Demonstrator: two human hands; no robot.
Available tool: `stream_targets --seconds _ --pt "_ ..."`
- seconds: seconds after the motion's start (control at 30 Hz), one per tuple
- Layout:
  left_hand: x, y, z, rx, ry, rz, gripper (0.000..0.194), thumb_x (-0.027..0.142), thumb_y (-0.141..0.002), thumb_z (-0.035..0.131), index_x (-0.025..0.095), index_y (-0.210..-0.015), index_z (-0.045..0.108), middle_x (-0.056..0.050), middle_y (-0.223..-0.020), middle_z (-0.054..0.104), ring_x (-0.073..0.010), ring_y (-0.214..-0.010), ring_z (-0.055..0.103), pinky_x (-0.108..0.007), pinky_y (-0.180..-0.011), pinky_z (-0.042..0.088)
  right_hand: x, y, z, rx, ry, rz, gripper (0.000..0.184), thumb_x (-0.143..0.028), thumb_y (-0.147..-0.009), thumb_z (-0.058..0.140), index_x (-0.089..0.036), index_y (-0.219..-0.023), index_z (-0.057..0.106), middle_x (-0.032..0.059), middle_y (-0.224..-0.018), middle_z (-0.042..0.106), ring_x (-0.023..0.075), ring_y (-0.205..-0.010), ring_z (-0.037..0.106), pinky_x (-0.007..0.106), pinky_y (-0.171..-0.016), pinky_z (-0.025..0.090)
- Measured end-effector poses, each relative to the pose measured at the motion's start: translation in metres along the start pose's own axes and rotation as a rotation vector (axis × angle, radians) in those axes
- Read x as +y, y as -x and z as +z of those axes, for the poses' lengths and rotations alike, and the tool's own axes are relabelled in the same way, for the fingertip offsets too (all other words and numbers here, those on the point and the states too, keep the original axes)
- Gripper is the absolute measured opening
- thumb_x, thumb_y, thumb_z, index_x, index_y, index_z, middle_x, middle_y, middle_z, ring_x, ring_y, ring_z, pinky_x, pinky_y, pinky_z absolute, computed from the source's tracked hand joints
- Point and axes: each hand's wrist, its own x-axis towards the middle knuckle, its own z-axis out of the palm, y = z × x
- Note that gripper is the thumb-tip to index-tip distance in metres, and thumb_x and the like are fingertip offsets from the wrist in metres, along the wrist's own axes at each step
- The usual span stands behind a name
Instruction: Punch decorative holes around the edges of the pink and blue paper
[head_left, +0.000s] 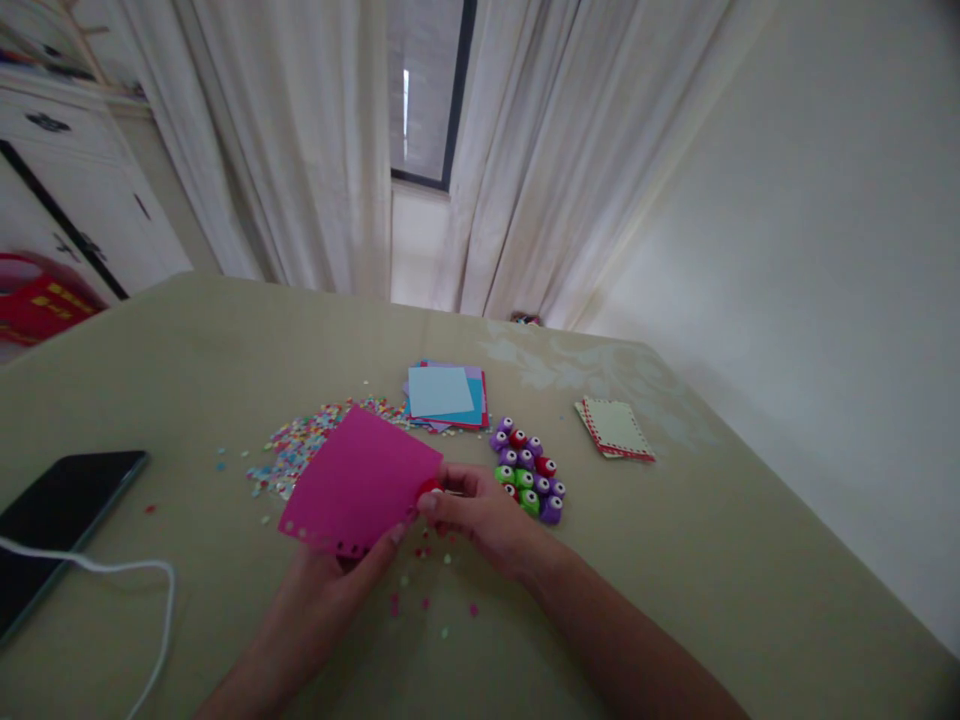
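Observation:
My left hand (330,590) grips a bright pink sheet of paper (360,475) by its lower edge, thumb on top and fingers underneath. A row of small punched holes runs along that near edge. At the sheet's right corner my right hand (480,515) is closed around a small red craft punch (429,488), mostly hidden by the fingers. The punch meets the paper's edge; whether it is pressed down I cannot tell. Just right of that hand, several purple, green and red punches (527,470) with white eye-like tops stand grouped together.
Multicoloured confetti (300,445) lies heaped behind the pink sheet, with loose bits nearer me. Beyond it is a stack of coloured paper (442,392). Hole-edged cards (619,428) lie at right. A black tablet-like device (60,510) and a white cable (120,567) occupy the left side.

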Motion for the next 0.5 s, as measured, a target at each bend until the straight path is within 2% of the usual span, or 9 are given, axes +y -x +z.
stream_targets --seconds 0.07,0.17,0.23,0.37,0.43,0.5 --pt "0.0037 -0.0001 -0.0017 0.046 -0.015 -0.024 0.035 0.057 -0.079 0.073 0.022 -0.081 0.077 -0.005 -0.073 0.079 -0.0267 -0.07 0.075 -0.034 -0.063 0.061 0.0014 -0.0004 -0.0002 0.001 -0.015 0.003 0.047 -0.049 -0.061 0.099 -0.017 -0.09 0.081 0.0014 -0.084 0.075 0.0103 -0.065 0.058 0.022 -0.062 0.045" --pt "0.0078 0.0004 -0.0033 0.049 -0.003 -0.047 0.038 0.058 -0.08 0.068 0.022 -0.067 0.073 -0.004 -0.065 0.074 -0.0234 -0.06 0.069 -0.033 -0.06 0.058 0.0024 0.0003 0.0 -0.017 -0.02 0.011 0.046 -0.049 -0.062 0.098 -0.017 -0.09 0.08 0.0013 -0.084 0.074 0.0098 -0.064 0.057 0.022 -0.062 0.045" --pt "0.0088 0.0008 -0.0036 0.019 0.031 -0.042 0.038 0.056 -0.083 0.065 0.022 -0.067 0.071 -0.003 -0.064 0.072 -0.0222 -0.06 0.068 -0.032 -0.062 0.058 0.0021 0.0015 0.0002 -0.045 -0.006 0.01 0.045 -0.048 -0.066 0.097 -0.017 -0.093 0.08 0.0013 -0.085 0.074 0.0097 -0.065 0.058 0.022 -0.064 0.045" --pt "0.0073 0.0014 -0.0034 0.016 -0.022 -0.023 0.039 0.055 -0.087 0.064 0.021 -0.07 0.071 0.002 -0.055 0.06 -0.0182 -0.053 0.058 -0.027 -0.053 0.048 -0.0004 0.0038 0.0007 -0.111 0.026 -0.006 0.046 -0.049 -0.069 0.095 -0.016 -0.097 0.079 0.0017 -0.087 0.073 0.0104 -0.067 0.058 0.023 -0.065 0.046" --pt "0.0056 0.0013 -0.0035 0.02 -0.05 -0.021 0.038 0.055 -0.088 0.065 0.021 -0.074 0.073 0.005 -0.051 0.053 -0.0157 -0.048 0.051 -0.025 -0.047 0.04 -0.0015 0.0044 0.0014 -0.099 0.021 -0.009 0.047 -0.05 -0.067 0.096 -0.015 -0.093 0.079 0.0014 -0.084 0.072 0.0107 -0.066 0.057 0.024 -0.064 0.046" --pt "0.0045 0.0006 -0.004 0.013 -0.064 0.003 0.036 0.053 -0.089 0.066 0.021 -0.076 0.074 0.006 -0.05 0.052 -0.0153 -0.047 0.05 -0.024 -0.047 0.038 -0.0018 0.0045 0.0021 -0.08 0.007 -0.004 0.047 -0.051 -0.065 0.097 -0.015 -0.09 0.079 0.0009 -0.08 0.07 0.011 -0.066 0.056 0.025 -0.064 0.047"
